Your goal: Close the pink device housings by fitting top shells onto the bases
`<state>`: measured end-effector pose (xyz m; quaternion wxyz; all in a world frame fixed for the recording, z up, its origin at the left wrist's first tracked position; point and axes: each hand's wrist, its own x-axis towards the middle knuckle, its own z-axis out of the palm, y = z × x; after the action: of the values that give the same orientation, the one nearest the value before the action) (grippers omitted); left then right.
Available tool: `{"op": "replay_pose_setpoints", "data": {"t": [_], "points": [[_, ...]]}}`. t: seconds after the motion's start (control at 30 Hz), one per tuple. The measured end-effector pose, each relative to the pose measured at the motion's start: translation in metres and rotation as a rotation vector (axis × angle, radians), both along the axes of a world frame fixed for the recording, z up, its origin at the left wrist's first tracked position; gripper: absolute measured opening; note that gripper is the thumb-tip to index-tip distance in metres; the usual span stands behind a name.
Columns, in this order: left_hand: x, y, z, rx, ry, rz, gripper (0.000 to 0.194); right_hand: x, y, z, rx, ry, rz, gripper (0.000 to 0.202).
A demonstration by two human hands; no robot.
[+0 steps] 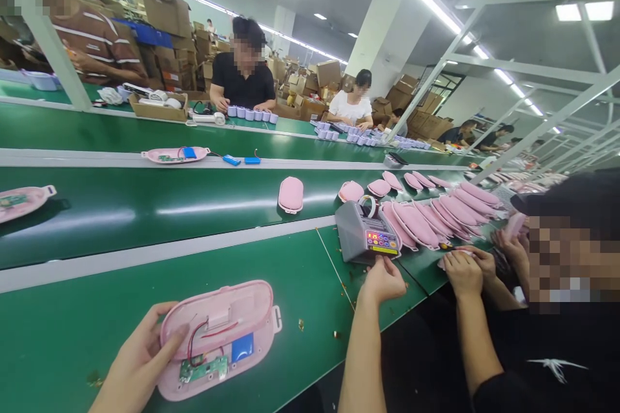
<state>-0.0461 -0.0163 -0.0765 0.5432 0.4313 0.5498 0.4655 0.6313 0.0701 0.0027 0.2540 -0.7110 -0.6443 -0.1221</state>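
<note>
My left hand [150,352] grips the left end of a pink oval plastic case [223,302], thumb over its edge. The case is in two shells, one lying partly over the other. In the lower shell show a green circuit board [203,369], a blue battery [243,347] and thin red and black wires [196,339]. My right hand [382,279] is closed in a pinch at the front of a grey tape dispenser [361,232] with a lit display. Whatever its fingertips pinch is hidden.
Pink cases [426,219] are bunched right of the dispenser. A co-worker's hands [465,271] work close on the right. A conveyor belt [232,197] runs behind the bench, carrying a single pink case [291,195]. Amber scraps [301,324] lie on the bench.
</note>
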Motion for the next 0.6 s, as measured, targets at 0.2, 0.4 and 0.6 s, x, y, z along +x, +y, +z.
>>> {"op": "replay_pose_setpoints", "data": {"t": [0.2,0.4,0.6], "points": [[0.005,0.001,0.007,0.022,-0.008,0.044,0.035,0.004,-0.002,-0.003,-0.041,-0.004,0.087,0.018],[0.014,-0.004,0.019,0.051,0.035,0.109,0.031,-0.008,-0.004,0.003,0.019,0.094,0.096,0.019],[0.011,-0.001,0.02,0.05,0.099,0.086,0.04,-0.049,-0.006,0.026,0.15,0.267,0.033,0.021]]}}
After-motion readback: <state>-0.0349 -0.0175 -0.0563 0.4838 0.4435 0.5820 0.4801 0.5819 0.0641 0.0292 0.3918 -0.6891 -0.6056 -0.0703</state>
